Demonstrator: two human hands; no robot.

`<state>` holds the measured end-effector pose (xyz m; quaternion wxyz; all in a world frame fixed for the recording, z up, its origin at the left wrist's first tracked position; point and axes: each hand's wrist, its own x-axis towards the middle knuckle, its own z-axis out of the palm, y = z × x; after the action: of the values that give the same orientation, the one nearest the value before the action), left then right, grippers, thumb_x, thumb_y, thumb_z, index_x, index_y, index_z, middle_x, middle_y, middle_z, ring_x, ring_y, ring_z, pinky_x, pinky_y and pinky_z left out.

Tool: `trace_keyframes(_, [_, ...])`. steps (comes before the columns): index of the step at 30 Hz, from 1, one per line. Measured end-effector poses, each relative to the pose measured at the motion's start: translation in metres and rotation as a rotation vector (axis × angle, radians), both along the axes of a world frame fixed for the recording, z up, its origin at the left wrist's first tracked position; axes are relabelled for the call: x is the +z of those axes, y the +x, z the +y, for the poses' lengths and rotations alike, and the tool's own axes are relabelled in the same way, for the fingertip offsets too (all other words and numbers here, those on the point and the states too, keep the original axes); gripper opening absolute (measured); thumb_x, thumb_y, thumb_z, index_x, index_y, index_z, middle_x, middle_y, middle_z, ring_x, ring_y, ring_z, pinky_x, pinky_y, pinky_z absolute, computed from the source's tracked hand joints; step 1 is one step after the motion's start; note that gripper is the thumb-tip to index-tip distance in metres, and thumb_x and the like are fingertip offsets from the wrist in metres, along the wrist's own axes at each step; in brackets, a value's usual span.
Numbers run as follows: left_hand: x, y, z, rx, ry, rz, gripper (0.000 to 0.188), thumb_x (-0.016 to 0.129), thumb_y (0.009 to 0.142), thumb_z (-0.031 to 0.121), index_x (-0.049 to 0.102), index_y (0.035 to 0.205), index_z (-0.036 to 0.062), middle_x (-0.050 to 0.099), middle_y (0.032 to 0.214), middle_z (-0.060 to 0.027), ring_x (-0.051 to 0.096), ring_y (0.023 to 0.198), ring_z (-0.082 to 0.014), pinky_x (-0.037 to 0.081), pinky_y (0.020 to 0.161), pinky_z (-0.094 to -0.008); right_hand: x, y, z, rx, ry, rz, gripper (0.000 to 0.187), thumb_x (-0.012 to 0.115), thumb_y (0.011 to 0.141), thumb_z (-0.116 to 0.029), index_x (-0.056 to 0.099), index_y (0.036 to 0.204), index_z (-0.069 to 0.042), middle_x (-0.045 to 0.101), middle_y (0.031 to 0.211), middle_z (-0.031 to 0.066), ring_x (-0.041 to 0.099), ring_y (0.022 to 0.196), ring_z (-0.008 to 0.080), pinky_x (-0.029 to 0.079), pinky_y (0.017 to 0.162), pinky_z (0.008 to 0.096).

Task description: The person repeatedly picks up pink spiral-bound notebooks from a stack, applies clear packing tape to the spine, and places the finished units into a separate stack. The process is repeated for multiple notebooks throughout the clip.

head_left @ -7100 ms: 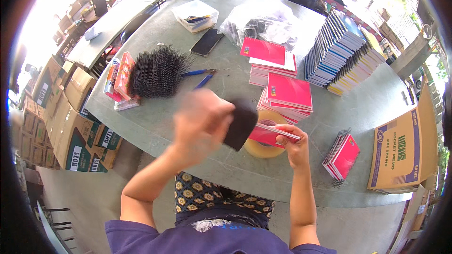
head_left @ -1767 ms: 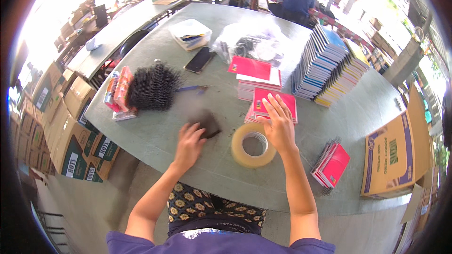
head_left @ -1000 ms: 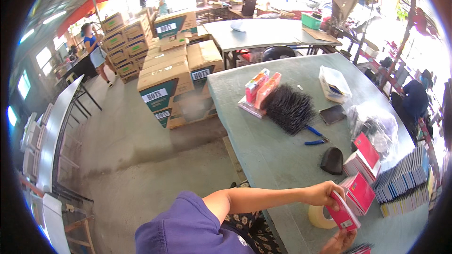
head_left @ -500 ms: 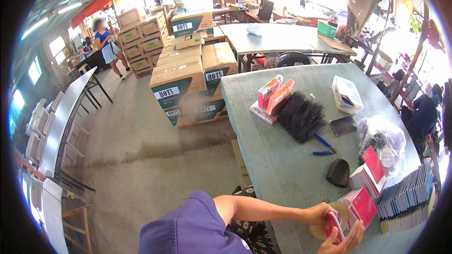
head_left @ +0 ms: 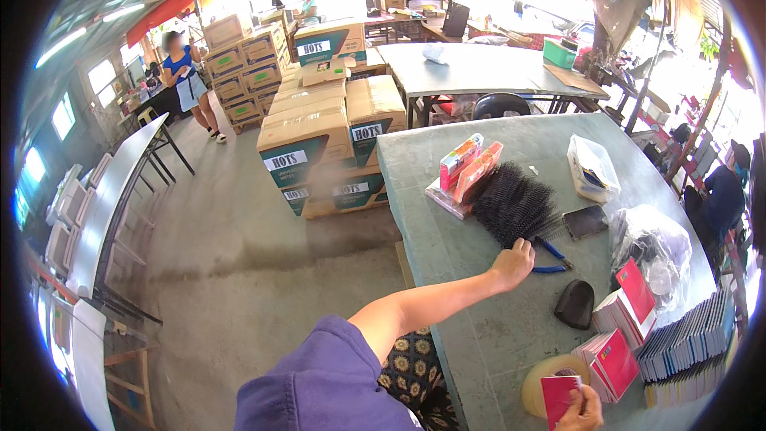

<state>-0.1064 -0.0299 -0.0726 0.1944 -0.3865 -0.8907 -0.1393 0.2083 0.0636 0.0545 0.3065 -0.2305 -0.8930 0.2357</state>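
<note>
My left hand (head_left: 515, 266) reaches forward over the table, its fingers closed at the near end of a heap of black spiral binding coils (head_left: 513, 201). Right beside its fingertips lie blue-handled pliers (head_left: 552, 255). Near the front edge, my right hand (head_left: 584, 410) grips a small red notebook (head_left: 558, 399) by its right side. Under and behind that notebook is a round yellowish roll (head_left: 532, 387), which looks like tape. Stacks of red-covered notebooks (head_left: 616, 363) stand just beyond my right hand.
On the table (head_left: 479, 303) are a black rounded object (head_left: 574, 304), a phone (head_left: 586, 222), a clear plastic bag (head_left: 656, 243), a white tub (head_left: 592, 168) and orange boxes (head_left: 477, 170). Spiral-bound notebooks (head_left: 688, 339) fill the right side. Cartons (head_left: 307, 140) stand beyond the table's left edge.
My left hand has left the red notebook and moved forward to the black coils. My right hand keeps the notebook, now lower and nearer the front edge.
</note>
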Motion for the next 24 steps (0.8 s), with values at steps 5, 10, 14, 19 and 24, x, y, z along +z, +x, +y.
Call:
trace_keyframes(5, [0.003, -0.007, 0.014, 0.088, -0.023, -0.028, 0.016, 0.060, 0.074, 0.006, 0.056, 0.087, -0.0034, 0.058, 0.089, -0.0152, 0.062, 0.075, -0.0247, 0.055, 0.057, -0.0309, -0.015, -0.012, 0.007, 0.047, 0.138, -0.026, 0.011, 0.068, 0.083, -0.014, 0.070, 0.090, -0.007, 0.069, 0.082, 0.0104, 0.066, 0.073, 0.0254, 0.051, 0.066, 0.0353])
trace_keyframes(10, [0.008, -0.013, 0.015, 0.089, -0.031, -0.130, 0.009, 0.059, 0.076, 0.007, 0.057, 0.082, 0.0004, 0.060, 0.084, -0.0155, 0.065, 0.069, -0.0275, 0.054, 0.057, -0.0347, -0.004, -0.005, 0.004, -0.040, 0.124, 0.046, 0.014, 0.069, 0.083, -0.018, 0.070, 0.092, -0.007, 0.069, 0.085, 0.0107, 0.066, 0.076, 0.0252, 0.051, 0.068, 0.0349])
trace_keyframes(14, [0.011, -0.002, 0.001, -0.014, 0.098, -0.109, 0.010, 0.060, 0.078, 0.011, 0.060, 0.082, 0.0017, 0.060, 0.084, -0.0158, 0.064, 0.071, -0.0287, 0.052, 0.057, -0.0384, -0.006, -0.005, 0.003, 0.029, 0.054, 0.064, 0.016, 0.069, 0.083, -0.021, 0.070, 0.091, -0.007, 0.069, 0.086, 0.0098, 0.065, 0.078, 0.0254, 0.051, 0.070, 0.0359])
trace_keyframes(19, [0.034, 0.009, -0.014, -0.102, 0.244, 0.214, 0.014, 0.062, 0.081, 0.017, 0.059, 0.080, 0.0032, 0.060, 0.082, -0.0140, 0.063, 0.073, -0.0304, 0.049, 0.057, -0.0384, -0.014, -0.010, 0.008, -0.023, 0.142, 0.019, 0.014, 0.067, 0.083, -0.021, 0.070, 0.091, -0.010, 0.068, 0.088, 0.0093, 0.064, 0.078, 0.0262, 0.050, 0.070, 0.0363])
trace_keyframes(24, [0.030, 0.015, -0.026, -0.051, 0.476, -0.079, 0.017, 0.060, 0.087, 0.017, 0.054, 0.085, 0.0018, 0.059, 0.075, -0.0127, 0.062, 0.070, -0.0268, 0.047, 0.056, -0.0353, -0.019, -0.021, 0.004, 0.046, 0.196, -0.088, 0.018, 0.066, 0.084, -0.026, 0.068, 0.093, -0.011, 0.068, 0.087, 0.0089, 0.064, 0.075, 0.0285, 0.050, 0.068, 0.0374])
